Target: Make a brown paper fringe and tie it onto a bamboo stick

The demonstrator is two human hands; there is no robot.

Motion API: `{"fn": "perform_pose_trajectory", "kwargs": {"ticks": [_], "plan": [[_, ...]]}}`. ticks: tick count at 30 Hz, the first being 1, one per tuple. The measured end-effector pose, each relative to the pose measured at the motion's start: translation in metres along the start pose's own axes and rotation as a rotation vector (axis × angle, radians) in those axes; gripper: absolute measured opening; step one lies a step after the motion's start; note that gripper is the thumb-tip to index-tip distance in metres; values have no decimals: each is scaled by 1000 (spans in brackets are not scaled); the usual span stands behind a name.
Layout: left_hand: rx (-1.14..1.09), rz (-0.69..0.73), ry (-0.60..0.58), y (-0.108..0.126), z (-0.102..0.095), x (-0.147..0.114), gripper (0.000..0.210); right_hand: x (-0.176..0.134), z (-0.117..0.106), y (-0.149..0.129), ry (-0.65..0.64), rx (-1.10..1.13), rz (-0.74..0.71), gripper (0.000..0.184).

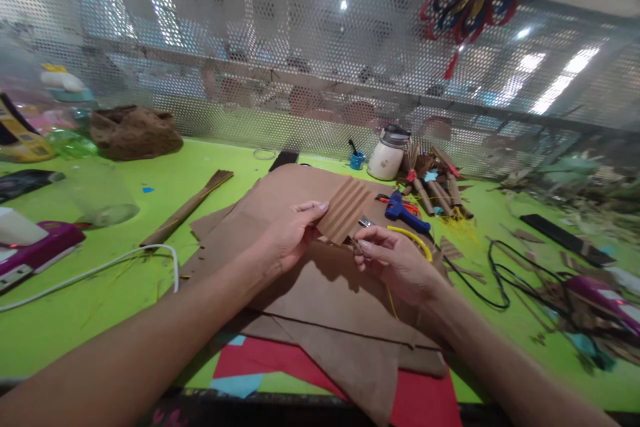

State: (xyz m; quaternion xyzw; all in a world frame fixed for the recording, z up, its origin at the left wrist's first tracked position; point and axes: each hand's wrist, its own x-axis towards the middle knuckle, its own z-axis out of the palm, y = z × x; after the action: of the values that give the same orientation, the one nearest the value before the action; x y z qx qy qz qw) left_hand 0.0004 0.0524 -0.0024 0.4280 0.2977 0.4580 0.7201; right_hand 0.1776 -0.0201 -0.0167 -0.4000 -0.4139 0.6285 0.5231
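— What is the left hand holding?
— A folded brown paper fan. Thumb and fingers pinch its edge, just above the big brown paper sheet.
— And the right hand?
— Its fingers are closed around small scissors, touching the fan's corner.
— How to do it well?
— I think: keep the folds squeezed flat and snip slowly.

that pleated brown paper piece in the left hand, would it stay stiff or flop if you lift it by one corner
Probably fairly stiff along the folds: the pleated piece juts out flat past the left hand, gripped at one edge only. Across the folds it would likely flex or stretch like an accordion. It looks thin, so likely very light and easily crushed.
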Motion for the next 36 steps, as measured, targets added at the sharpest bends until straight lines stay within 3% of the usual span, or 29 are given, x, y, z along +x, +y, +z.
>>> {"fn": "perform_pose_trajectory", "kwargs": {"ticks": [7, 13, 19, 22, 28, 32, 36], "plan": [[49, -100, 46, -4, -2, 3, 9, -4, 6, 7, 12, -120, -4, 23], [59, -27, 51, -9, -2, 5, 11, -9, 14, 10, 10, -122, 51, 28], [39, 3, -18, -6, -3, 3, 13, -12, 13, 11, 39, -375, 83, 36], [-6, 41, 44, 0, -4, 5, 9, -12, 14, 9, 82, -335, 85, 33], [-183, 246, 366, 20, -4, 12, 4, -10, 19, 4, 125, -236, 90, 33], [-223, 245, 358, 21, 1, 8, 6, -8, 19, 5, 157, -233, 93, 34], [-208, 216, 274, 14, 4, 1, 11, -8, 20, 6, 192, -233, 82, 35]]}}
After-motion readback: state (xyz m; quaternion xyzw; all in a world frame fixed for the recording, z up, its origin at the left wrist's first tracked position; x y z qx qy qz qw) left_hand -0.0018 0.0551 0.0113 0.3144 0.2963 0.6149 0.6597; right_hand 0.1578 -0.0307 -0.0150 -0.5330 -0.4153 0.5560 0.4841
